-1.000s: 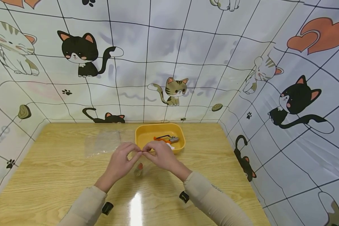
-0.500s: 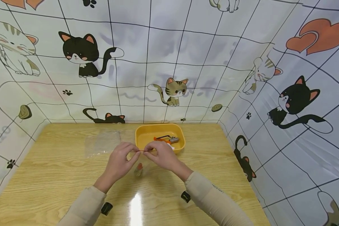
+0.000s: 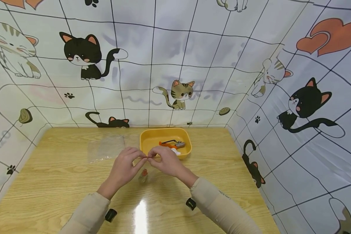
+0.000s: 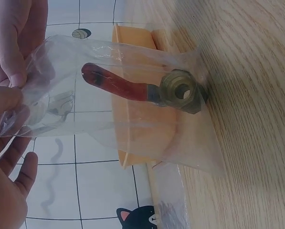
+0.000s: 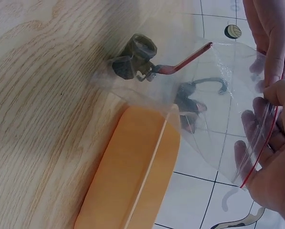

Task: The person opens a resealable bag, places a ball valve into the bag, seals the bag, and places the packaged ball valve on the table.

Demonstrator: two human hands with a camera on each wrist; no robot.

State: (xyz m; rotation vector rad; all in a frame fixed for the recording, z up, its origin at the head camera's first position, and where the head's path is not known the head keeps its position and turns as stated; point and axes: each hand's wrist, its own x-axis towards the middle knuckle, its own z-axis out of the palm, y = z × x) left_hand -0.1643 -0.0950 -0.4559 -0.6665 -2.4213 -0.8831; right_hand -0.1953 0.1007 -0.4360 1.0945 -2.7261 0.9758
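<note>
My left hand and right hand are close together over the table's middle. Both pinch the top edge of a clear zip bag, whose closure carries a red line. The bag hangs down from the fingers. Inside it, near the bottom, lies a brass ball valve with a red lever handle sloping up toward the opening. In the head view the valve shows small and blurred below the hands, with its bottom close over the tabletop. My fingertips meet at the closure, thumbs against index fingers.
Behind the hands stands a yellow tray holding an orange-handled tool and a grey piece. A flat clear plastic bag lies left of it on the wooden table. Cat-printed sheets wall the table's back and sides.
Half a second ago my pinching fingertips were slightly apart along the bag's edge; now they are together again. The bag and valve have stayed nearly in place.
</note>
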